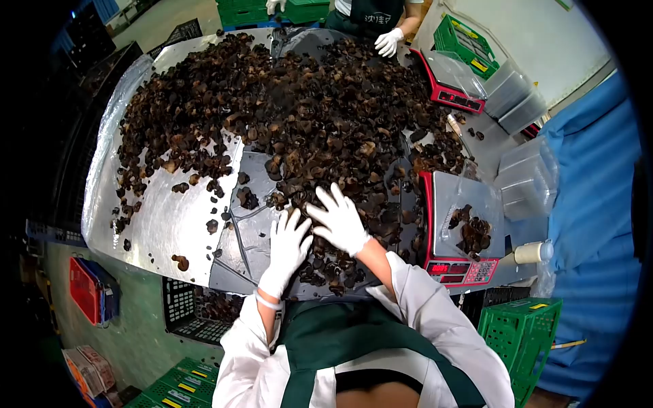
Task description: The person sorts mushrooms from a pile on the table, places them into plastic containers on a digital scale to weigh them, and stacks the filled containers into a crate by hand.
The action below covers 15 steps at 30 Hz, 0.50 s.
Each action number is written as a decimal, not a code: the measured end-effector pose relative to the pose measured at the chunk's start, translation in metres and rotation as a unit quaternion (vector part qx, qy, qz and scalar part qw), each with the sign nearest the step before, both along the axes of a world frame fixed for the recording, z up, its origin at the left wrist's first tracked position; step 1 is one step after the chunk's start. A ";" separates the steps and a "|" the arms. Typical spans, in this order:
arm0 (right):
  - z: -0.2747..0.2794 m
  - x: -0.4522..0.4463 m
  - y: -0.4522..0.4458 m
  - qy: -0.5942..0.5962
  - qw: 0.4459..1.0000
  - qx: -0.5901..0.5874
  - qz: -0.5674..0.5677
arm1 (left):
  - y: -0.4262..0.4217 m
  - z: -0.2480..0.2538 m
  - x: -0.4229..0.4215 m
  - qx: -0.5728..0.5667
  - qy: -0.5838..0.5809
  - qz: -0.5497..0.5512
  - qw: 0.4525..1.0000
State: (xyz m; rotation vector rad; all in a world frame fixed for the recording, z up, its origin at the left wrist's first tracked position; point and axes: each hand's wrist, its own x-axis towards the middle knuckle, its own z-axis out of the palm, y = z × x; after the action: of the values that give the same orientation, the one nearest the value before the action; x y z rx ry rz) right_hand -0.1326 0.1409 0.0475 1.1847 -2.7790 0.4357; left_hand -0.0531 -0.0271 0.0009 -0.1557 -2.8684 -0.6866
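A wide heap of dark brown wood ear mushrooms covers much of the metal table. My left hand, in a white glove, lies at the near edge of the heap with its fingers stretched out. Beside it, my right hand, also gloved, rests on the mushrooms with fingers spread. Neither hand grips anything. To the right, a red digital scale carries a clear plastic tub with a small clump of wood ears in it.
Another red scale stands farther back, near stacked clear tubs. Across the table is a co-worker's gloved hand. A white roll lies at the right edge. Below are a black crate and a green crate.
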 end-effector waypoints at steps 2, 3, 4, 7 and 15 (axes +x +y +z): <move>-0.011 0.022 0.017 0.012 0.999 -0.015 0.051 | -0.003 0.002 0.016 0.029 -0.028 0.007 0.999; -0.012 0.031 0.027 0.004 0.998 -0.012 0.059 | -0.006 0.006 0.019 0.054 -0.042 0.010 0.998; -0.011 0.041 0.037 0.002 0.999 0.009 0.053 | -0.009 0.008 0.017 0.085 -0.033 0.021 0.996; -0.006 0.060 0.062 -0.026 0.998 0.023 0.059 | -0.014 0.009 -0.020 0.178 0.090 0.064 0.978; 0.003 0.075 0.098 -0.085 0.992 -0.082 0.037 | 0.001 0.016 -0.103 0.013 0.158 0.103 0.982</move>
State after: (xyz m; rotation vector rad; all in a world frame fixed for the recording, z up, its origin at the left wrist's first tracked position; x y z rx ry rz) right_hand -0.0579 0.2384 0.0509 1.2707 -2.7776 0.7911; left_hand -0.1565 -0.0262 0.0170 0.0342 -2.5258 -0.5993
